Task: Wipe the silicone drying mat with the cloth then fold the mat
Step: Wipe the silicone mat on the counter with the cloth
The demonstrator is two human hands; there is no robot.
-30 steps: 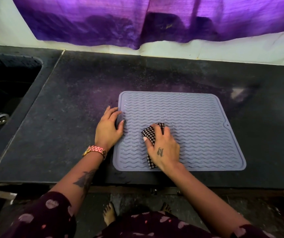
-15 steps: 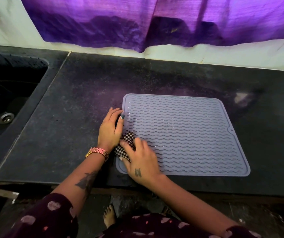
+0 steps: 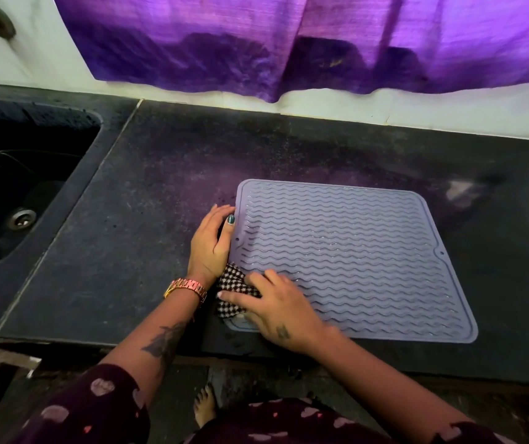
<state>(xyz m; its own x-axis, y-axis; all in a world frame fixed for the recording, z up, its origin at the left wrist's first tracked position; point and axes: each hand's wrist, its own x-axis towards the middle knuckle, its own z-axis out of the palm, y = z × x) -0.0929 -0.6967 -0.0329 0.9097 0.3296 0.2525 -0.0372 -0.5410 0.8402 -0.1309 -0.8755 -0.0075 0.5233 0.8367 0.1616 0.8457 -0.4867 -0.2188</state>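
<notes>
A lavender silicone drying mat [image 3: 346,251] with wavy ridges lies flat on the dark counter. A black-and-white checked cloth [image 3: 232,283] sits bunched at the mat's near-left corner. My right hand [image 3: 276,310] presses on the cloth with fingers spread over it, covering most of it. My left hand [image 3: 212,243] rests flat against the mat's left edge, thumb on the rim, just above the cloth.
A dark sink [image 3: 16,193] with a metal drain lies at the left. A purple curtain [image 3: 289,43] hangs over the white wall behind. The counter's front edge [image 3: 128,342] runs just below my hands. A bare foot [image 3: 205,408] shows on the floor.
My right hand has slid the cloth from the mat's middle-left toward its near-left corner. My left hand has stayed at the mat's left edge.
</notes>
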